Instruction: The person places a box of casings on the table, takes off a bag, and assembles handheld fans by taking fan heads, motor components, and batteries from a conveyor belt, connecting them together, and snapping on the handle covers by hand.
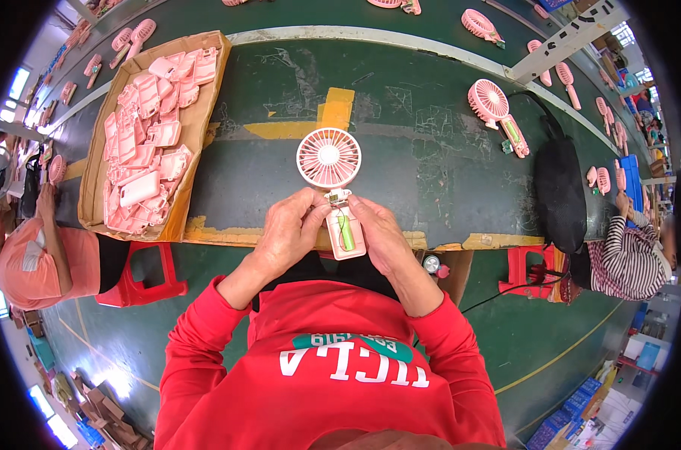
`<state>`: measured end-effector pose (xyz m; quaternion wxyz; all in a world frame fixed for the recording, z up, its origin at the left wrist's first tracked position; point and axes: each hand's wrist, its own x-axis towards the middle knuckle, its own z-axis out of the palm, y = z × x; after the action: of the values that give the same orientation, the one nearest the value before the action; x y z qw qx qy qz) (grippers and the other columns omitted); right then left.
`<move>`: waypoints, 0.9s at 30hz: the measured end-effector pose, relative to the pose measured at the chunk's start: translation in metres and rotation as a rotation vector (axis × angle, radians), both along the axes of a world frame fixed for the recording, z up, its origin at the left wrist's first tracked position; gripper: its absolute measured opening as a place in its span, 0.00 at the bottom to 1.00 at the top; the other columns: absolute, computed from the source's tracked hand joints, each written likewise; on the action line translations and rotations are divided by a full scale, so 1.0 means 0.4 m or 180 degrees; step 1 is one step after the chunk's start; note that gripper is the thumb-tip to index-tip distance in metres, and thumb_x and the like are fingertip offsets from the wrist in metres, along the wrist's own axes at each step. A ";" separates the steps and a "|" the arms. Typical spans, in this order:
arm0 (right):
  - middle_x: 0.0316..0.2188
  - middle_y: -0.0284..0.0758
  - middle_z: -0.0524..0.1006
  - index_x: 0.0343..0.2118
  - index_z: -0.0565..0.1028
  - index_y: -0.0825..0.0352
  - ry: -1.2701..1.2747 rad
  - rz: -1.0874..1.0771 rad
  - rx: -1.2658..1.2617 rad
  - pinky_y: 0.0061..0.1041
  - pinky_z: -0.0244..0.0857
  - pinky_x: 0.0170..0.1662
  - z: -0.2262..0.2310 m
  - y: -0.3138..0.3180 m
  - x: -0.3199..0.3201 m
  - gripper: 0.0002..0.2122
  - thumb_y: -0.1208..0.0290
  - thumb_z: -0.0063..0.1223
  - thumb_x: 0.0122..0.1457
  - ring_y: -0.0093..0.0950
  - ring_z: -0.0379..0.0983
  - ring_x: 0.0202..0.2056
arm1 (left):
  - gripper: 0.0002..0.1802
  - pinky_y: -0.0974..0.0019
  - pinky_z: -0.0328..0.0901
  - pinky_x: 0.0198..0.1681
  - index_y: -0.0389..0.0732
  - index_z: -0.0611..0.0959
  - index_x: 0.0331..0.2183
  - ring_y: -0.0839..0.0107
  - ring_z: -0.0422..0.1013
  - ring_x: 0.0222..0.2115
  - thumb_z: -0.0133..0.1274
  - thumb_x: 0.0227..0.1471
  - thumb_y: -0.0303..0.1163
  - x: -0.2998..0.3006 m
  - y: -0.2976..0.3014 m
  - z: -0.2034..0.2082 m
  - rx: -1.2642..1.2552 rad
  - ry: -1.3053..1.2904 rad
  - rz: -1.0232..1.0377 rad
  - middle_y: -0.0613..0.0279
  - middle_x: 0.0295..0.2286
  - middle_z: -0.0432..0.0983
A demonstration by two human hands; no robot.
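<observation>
Between my two hands is a pink handheld fan (328, 158), its round grille pointing away from me. Its handle is uncovered, and a green battery cell (345, 232) with thin wires shows inside. My left hand (289, 227) pinches the neck of the fan from the left, thumb and forefinger near a small circuit board (334, 196). From the other side, my right hand (383, 232) grips the top of the handle, its thumb by the hinge. The fan is held over the front edge of the green table.
A cardboard tray (214, 90) full of pink plastic covers (140, 187) is at the left. Another open fan (490, 101) lies to the right, near a black bag (558, 187). More fans sit on the line beyond the rail (370, 34). Co-workers sit on both sides by red stools (142, 277).
</observation>
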<state>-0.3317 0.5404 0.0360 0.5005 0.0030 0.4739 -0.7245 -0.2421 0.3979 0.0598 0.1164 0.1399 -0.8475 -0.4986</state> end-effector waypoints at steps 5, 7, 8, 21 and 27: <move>0.37 0.34 0.75 0.46 0.68 0.72 0.0098 0.0010 0.0051 0.19 0.70 0.38 -0.003 0.000 0.003 0.16 0.63 0.41 0.63 0.19 0.73 0.35 | 0.05 0.70 0.64 0.26 0.32 0.74 0.28 0.73 0.68 0.22 0.51 0.50 0.24 -0.002 -0.007 0.004 -0.0339 0.0185 -0.0097 0.56 0.23 0.73; 0.37 0.34 0.75 0.46 0.68 0.72 0.0148 0.0002 0.0113 0.18 0.69 0.38 -0.002 -0.001 0.007 0.16 0.63 0.40 0.63 0.19 0.73 0.35 | 0.05 0.70 0.64 0.26 0.32 0.75 0.28 0.72 0.68 0.22 0.52 0.50 0.24 -0.003 -0.014 0.005 -0.0325 0.0170 -0.0146 0.56 0.23 0.73; 0.37 0.34 0.75 0.46 0.68 0.72 0.0147 0.0001 0.0114 0.18 0.69 0.38 -0.002 -0.001 0.007 0.16 0.63 0.40 0.63 0.19 0.73 0.35 | 0.04 0.70 0.64 0.26 0.31 0.75 0.28 0.72 0.68 0.22 0.52 0.50 0.23 -0.004 -0.016 0.007 -0.0215 0.0094 -0.0163 0.56 0.23 0.73; 0.36 0.32 0.74 0.46 0.69 0.72 0.0110 0.0012 0.0131 0.17 0.68 0.36 0.008 -0.001 0.005 0.16 0.63 0.39 0.64 0.17 0.71 0.33 | 0.04 0.71 0.65 0.27 0.31 0.76 0.28 0.74 0.69 0.23 0.52 0.50 0.23 -0.006 -0.015 -0.001 0.0039 0.0053 -0.0160 0.57 0.23 0.73; 0.38 0.34 0.75 0.46 0.69 0.72 0.0163 0.0055 0.0171 0.18 0.69 0.38 0.003 -0.002 0.005 0.16 0.64 0.39 0.64 0.18 0.72 0.35 | 0.04 0.68 0.64 0.26 0.32 0.76 0.29 0.66 0.70 0.23 0.52 0.49 0.23 -0.002 -0.017 -0.001 -0.0326 0.0137 -0.0281 0.55 0.24 0.73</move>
<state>-0.3297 0.5398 0.0374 0.4942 -0.0062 0.5059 -0.7070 -0.2429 0.3913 0.0594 0.1195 0.0855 -0.8745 -0.4621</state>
